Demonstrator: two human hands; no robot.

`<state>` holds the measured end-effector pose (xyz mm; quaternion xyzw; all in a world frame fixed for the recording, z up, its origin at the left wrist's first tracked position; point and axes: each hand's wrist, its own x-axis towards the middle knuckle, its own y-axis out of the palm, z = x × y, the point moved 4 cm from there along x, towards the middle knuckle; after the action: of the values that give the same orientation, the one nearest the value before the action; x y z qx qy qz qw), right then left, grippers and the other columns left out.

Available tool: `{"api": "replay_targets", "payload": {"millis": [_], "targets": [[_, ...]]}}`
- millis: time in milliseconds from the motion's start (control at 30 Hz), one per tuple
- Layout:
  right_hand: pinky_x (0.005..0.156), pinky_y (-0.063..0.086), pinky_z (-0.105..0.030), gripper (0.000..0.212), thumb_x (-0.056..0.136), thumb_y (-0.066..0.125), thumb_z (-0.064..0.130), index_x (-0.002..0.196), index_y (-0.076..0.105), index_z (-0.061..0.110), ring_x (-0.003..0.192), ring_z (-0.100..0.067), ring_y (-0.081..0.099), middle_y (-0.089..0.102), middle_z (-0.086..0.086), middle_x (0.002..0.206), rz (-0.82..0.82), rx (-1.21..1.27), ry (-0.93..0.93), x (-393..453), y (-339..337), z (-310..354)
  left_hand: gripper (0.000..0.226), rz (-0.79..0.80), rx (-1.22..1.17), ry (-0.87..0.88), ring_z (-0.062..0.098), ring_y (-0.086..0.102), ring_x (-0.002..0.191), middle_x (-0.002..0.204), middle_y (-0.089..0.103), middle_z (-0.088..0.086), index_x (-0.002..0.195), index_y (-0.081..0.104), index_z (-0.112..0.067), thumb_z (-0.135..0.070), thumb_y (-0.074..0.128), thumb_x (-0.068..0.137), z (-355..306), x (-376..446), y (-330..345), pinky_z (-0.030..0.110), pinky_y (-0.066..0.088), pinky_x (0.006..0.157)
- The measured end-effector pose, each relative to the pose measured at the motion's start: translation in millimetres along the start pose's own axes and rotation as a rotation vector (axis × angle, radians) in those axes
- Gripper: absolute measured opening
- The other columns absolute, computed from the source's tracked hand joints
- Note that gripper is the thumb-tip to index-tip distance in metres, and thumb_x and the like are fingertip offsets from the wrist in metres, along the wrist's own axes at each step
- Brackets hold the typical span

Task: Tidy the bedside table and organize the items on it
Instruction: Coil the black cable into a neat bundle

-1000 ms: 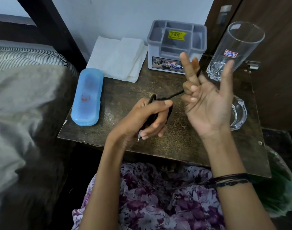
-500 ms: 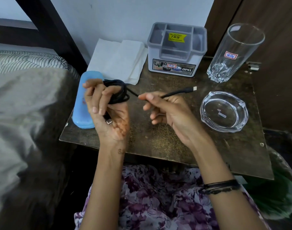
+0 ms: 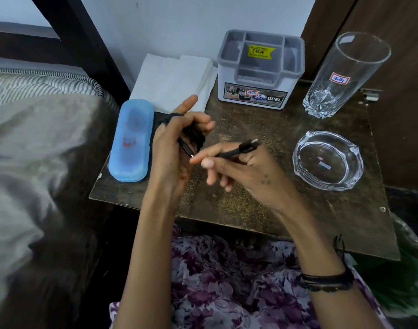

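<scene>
A black charging cable is coiled around my left hand, which is held above the dark bedside table with the index finger raised. One plug end sticks out of the coil near my palm. My right hand pinches the cable's free end, its other plug pointing right toward the glass ashtray. Behind my left hand lies a blue plastic case along the table's left edge.
A grey compartment organizer stands at the back by the wall, folded white napkins to its left, a tall empty glass to its right. A bed with grey bedding borders the left side. A wooden door is on the right.
My left hand has turned palm inward and shifted right with more cable wound on it. My right hand has come closer to it, so the free length is shorter.
</scene>
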<state>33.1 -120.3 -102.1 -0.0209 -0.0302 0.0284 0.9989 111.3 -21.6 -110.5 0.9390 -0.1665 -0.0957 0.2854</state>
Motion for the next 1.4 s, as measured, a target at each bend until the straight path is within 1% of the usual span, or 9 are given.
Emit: {"api": "replay_targets", "payload": {"millis": [167,267,500,600,700,867,1000,1200,1400], "targets": [[0.043,0.042,-0.018,0.02,0.092,0.052,0.018,0.102,0.069,0.019,0.05,-0.006,0.05,0.059,0.009,0.057,-0.089,0.045,-0.102,0,-14,3,0.031,-0.008,-0.175,-0.052,0.01,0.066,0.062,0.065,0.069,-0.002,0.106,0.055,-0.004,0.0,0.028,0.091,-1,2,-2,0.02,0.054,0.067],[0.044,0.039,-0.02,0.021,0.092,0.053,0.022,0.107,0.068,0.023,0.052,-0.008,0.047,0.052,0.009,0.055,-0.107,-0.005,-0.117,0,-11,1,0.028,0.04,0.123,-0.108,0.012,0.07,0.075,0.078,0.074,0.0,0.104,0.058,-0.008,-0.004,0.032,0.094,4,1,2,0.022,0.055,0.064],[0.063,0.046,-0.026,0.03,0.092,0.053,0.011,0.118,0.061,0.0,0.057,-0.014,0.054,0.05,-0.01,0.07,-0.233,-0.013,-0.184,1,-19,1,0.043,0.326,0.474,-0.214,0.013,0.06,0.048,0.053,0.065,0.004,0.062,0.068,-0.015,-0.018,0.036,0.09,12,-10,17,0.017,0.048,0.052],[0.081,0.047,-0.014,0.036,0.093,0.05,0.015,0.13,0.05,0.012,0.081,0.0,0.061,0.045,-0.014,0.104,-0.221,-0.182,-0.19,1,-17,4,0.058,0.448,0.485,-0.302,0.015,0.05,0.04,0.045,0.056,0.004,0.084,0.066,0.003,-0.037,0.025,0.098,20,-15,19,0.026,0.046,0.051],[0.087,0.052,-0.035,0.038,0.095,0.043,0.027,0.133,0.046,0.028,0.097,-0.002,0.062,0.042,0.006,0.131,-0.169,-0.192,-0.123,2,-12,4,0.074,0.562,0.377,-0.392,0.019,0.038,0.037,0.038,0.045,0.003,0.069,0.048,0.016,-0.046,0.015,0.094,23,-18,20,0.026,0.045,0.05],[0.091,0.051,-0.037,0.039,0.095,0.038,0.039,0.132,0.05,0.033,0.098,-0.012,0.066,0.07,0.017,0.09,-0.061,-0.02,-0.014,1,-9,-1,0.059,0.692,0.249,-0.366,0.01,0.034,0.035,0.038,0.042,-0.004,0.078,0.049,0.008,-0.051,0.057,0.082,17,-25,18,0.023,0.043,0.049],[0.095,0.044,-0.027,0.037,0.094,0.04,0.039,0.129,0.051,0.037,0.095,-0.004,0.06,0.059,0.004,0.094,-0.13,-0.188,-0.027,1,-15,-3,0.022,0.686,0.522,-0.323,0.006,0.052,0.04,0.043,0.059,-0.004,0.056,0.065,-0.01,-0.017,0.07,0.077,21,-22,18,0.016,0.048,0.056],[0.082,0.035,-0.002,0.034,0.093,0.049,0.031,0.125,0.057,0.022,0.088,0.015,0.051,0.055,0.001,0.098,-0.394,-0.351,-0.102,-2,-33,0,0.016,0.407,0.61,-0.122,0.002,0.057,0.05,0.057,0.065,-0.007,0.074,0.063,-0.009,0.006,0.062,0.08,19,-6,11,0.014,0.048,0.055],[0.07,0.047,-0.011,0.021,0.088,0.062,0.02,0.106,0.069,0.013,0.079,-0.008,0.069,0.073,-0.004,0.085,-0.599,0.097,0.009,3,-34,-6,0.017,0.187,1.013,0.29,0.0,0.059,0.063,0.069,0.067,-0.008,0.086,0.054,-0.027,-0.024,0.066,0.075,16,-10,20,0.017,0.045,0.058]]}}
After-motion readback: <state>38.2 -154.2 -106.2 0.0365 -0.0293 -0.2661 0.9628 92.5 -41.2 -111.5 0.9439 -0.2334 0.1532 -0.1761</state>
